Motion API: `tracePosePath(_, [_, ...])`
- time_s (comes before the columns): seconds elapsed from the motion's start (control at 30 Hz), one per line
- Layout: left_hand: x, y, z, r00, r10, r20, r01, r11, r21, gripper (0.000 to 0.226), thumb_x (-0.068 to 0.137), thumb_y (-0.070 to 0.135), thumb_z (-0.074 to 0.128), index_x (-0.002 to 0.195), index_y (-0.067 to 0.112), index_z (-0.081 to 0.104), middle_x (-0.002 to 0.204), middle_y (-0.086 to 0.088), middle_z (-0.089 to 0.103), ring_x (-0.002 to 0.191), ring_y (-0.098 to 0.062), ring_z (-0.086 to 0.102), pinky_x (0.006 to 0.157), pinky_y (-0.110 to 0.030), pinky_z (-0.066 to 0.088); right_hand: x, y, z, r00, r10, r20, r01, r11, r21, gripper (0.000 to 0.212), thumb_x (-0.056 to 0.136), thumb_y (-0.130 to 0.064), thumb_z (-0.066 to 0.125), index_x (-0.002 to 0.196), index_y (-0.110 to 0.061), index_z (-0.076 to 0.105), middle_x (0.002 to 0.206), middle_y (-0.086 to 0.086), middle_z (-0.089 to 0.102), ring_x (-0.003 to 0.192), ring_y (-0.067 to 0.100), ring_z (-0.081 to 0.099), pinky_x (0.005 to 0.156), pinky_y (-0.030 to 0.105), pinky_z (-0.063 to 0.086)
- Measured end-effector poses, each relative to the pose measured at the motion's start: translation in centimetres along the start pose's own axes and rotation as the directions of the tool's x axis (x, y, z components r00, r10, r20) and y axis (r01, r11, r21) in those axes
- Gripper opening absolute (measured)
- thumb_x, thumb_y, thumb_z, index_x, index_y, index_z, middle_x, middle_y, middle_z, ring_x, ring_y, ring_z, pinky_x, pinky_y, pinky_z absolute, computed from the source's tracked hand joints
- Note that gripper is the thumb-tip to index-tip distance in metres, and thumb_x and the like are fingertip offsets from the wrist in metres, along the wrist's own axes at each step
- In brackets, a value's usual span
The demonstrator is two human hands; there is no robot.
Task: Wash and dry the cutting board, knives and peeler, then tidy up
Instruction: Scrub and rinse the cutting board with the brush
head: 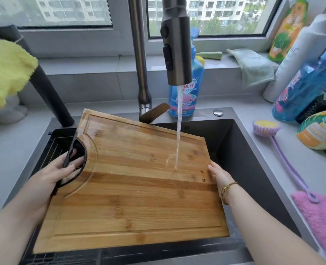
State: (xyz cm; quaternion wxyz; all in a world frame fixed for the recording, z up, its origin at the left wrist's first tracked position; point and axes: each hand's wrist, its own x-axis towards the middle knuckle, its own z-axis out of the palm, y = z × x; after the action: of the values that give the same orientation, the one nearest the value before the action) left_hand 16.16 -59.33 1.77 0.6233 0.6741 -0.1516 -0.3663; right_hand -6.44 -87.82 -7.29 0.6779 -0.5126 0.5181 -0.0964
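Note:
A large bamboo cutting board [131, 180] is held over the dark sink [240, 150], tilted a little to the right. My left hand [57, 173] grips its black half-round handle at the left edge, fingers through the cutout. My right hand [219, 175] holds the right edge, fingers curled under the board. Water runs from the faucet head [176, 44] in a thin stream and lands on the board's right part. No knives or peeler are visible.
A blue dish soap bottle [186, 88] stands behind the faucet. On the right counter lie a purple long-handled brush [267, 128], a pink cloth [319, 217] and several bottles [302, 92]. A yellow cloth [5, 71] hangs at left. A black drain rack [57, 144] sits in the sink's left side.

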Motion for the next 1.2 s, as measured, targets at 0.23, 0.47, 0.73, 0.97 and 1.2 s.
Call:
tracePosePath(0.23, [0.8, -0.4, 2.0, 0.992, -0.115, -0.053, 0.113, 0.993, -0.025, 0.045, 0.095, 0.0, 0.034, 0.126, 0.029, 0.05, 0.114, 0.002, 0.063, 0.104, -0.016, 0.058, 0.081, -0.034, 0.045, -0.3, 0.2, -1.6, 0.986, -0.109, -0.127, 0.112, 0.994, 0.018, 0.036, 0.098, -0.023, 0.039, 0.133, -0.027, 0.044, 0.102, -0.004, 0.06, 0.087, 0.013, 0.058, 0.085, 0.036, 0.044])
tracePosePath(0.47, [1.6, -0.6, 3.0, 0.987, -0.163, 0.004, 0.163, 0.987, 0.008, 0.052, 0.096, -0.003, 0.032, 0.135, 0.029, 0.043, 0.123, -0.003, 0.059, 0.105, -0.019, 0.058, 0.075, -0.036, 0.045, -1.4, -1.3, -3.1, 0.941, -0.238, -0.242, 0.265, 0.96, 0.087, 0.042, 0.095, -0.015, 0.045, 0.137, -0.021, 0.042, 0.126, 0.008, 0.055, 0.103, 0.019, 0.054, 0.088, 0.034, 0.043])
tracePosePath(0.73, [2.9, -0.2, 5.4, 0.98, -0.184, 0.071, 0.185, 0.983, -0.014, 0.046, 0.096, -0.006, 0.03, 0.121, 0.029, 0.047, 0.11, -0.004, 0.062, 0.096, -0.018, 0.06, 0.077, -0.035, 0.046, -2.4, -3.4, -6.1, 0.886, -0.314, -0.342, 0.348, 0.937, 0.042, 0.043, 0.094, -0.008, 0.045, 0.137, -0.012, 0.042, 0.125, 0.009, 0.055, 0.088, 0.01, 0.058, 0.079, 0.023, 0.048])
tracePosePath(0.97, [3.5, -0.3, 7.5, 0.967, -0.214, 0.135, 0.21, 0.977, 0.046, 0.048, 0.094, -0.009, 0.031, 0.125, 0.024, 0.046, 0.111, -0.009, 0.059, 0.098, -0.021, 0.058, 0.083, -0.037, 0.047, -5.4, -5.1, -8.3, 0.835, -0.338, -0.434, 0.368, 0.93, -0.016, 0.042, 0.095, -0.01, 0.045, 0.136, -0.016, 0.043, 0.112, 0.005, 0.054, 0.079, 0.011, 0.056, 0.071, 0.018, 0.048])
tracePosePath(1.2, [3.0, -1.4, 10.0, 0.931, -0.292, 0.219, 0.284, 0.956, 0.068, 0.047, 0.094, -0.008, 0.034, 0.127, 0.024, 0.043, 0.112, -0.008, 0.06, 0.1, -0.022, 0.058, 0.079, -0.038, 0.048, -7.1, -6.3, -10.7, 0.809, -0.325, -0.49, 0.309, 0.944, -0.116, 0.047, 0.094, -0.013, 0.048, 0.14, -0.013, 0.037, 0.143, 0.008, 0.041, 0.126, 0.024, 0.045, 0.09, 0.025, 0.035])
